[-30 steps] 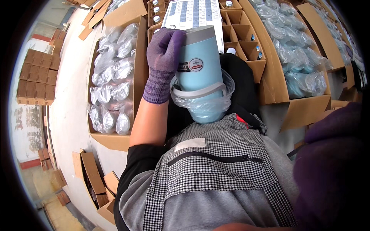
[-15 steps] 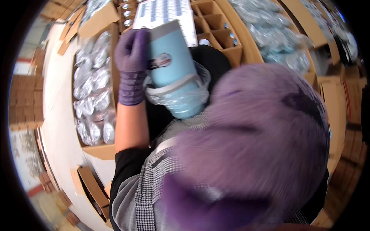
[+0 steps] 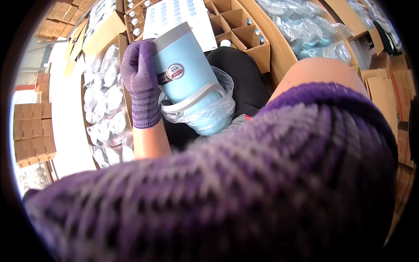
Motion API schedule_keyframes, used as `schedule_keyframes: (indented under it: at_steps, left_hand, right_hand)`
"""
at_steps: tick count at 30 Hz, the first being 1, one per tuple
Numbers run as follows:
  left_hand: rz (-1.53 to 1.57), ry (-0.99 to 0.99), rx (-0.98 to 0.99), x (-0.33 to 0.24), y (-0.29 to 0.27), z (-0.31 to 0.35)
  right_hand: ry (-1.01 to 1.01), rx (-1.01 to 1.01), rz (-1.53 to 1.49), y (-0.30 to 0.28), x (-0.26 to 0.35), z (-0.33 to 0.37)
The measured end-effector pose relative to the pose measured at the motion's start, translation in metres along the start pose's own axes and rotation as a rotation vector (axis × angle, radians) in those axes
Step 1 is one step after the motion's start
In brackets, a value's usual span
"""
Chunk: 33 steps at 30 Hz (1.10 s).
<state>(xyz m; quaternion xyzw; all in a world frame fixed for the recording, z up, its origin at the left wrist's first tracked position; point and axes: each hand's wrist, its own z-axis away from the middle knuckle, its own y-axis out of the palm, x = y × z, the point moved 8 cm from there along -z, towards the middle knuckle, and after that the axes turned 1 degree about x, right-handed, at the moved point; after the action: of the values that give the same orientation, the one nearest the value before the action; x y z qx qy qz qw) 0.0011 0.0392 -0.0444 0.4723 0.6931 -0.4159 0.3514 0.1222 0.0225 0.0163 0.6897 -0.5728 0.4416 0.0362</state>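
A light blue tumbler (image 3: pixel 192 72) with a grey top band and a grey carry handle (image 3: pixel 192 101) leans upright in front of my body. A clear plastic bag (image 3: pixel 220 107) is bunched around its lower part. My left hand (image 3: pixel 140 72), in a purple knit glove, is closed at the tumbler's upper left edge. A round label and a dark strip show on the tumbler's side. My right hand (image 3: pixel 244 174), gloved alike, is very close to the camera and fills the lower picture. Its fingers are blurred and partly out of view.
Behind the tumbler a white sheet with rows of blue stickers (image 3: pixel 174 13) lies on a divided carton (image 3: pixel 257 56) holding several bottles. Open boxes of plastic-wrapped items (image 3: pixel 104 96) stand at left, and of wrapped blue items (image 3: pixel 301 30) at right. Stacked cartons (image 3: pixel 32 131) line the far left.
My right hand has come nearer the camera and now spreads across the lower picture. My left hand still holds the tumbler, which sits slightly further left in view.
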Motion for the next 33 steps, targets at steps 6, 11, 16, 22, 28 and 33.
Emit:
schedule_keyframes:
  at_steps: [6,11,16,22,28,33]
  left_hand:
    - [-0.003,0.096,0.037,-0.013,0.028,0.004]
    - [0.224,-0.085,0.089,-0.006,0.01,-0.002]
    - [0.1,0.051,0.144,-0.014,0.014,-0.01]
    - [0.046,0.559,0.453,-0.04,0.025,-0.004]
    - [-0.17,0.143,0.704,0.07,0.127,0.042]
    - [0.056,0.159,0.84,0.062,0.152,0.083]
  right_hand:
    - [-0.117,0.13,0.246,-0.014,0.049,-0.032]
    - [0.059,0.043,0.019,-0.064,-0.036,-0.029]
    - [0.52,-0.133,-0.571,-0.043,-0.145,0.059]
    - [0.086,-0.278,-0.27,-0.067,-0.09,0.081]
    - [0.27,-0.103,0.148,-0.162,0.017,0.146]
    - [0.298,0.432,0.712,-0.156,0.081,0.125]
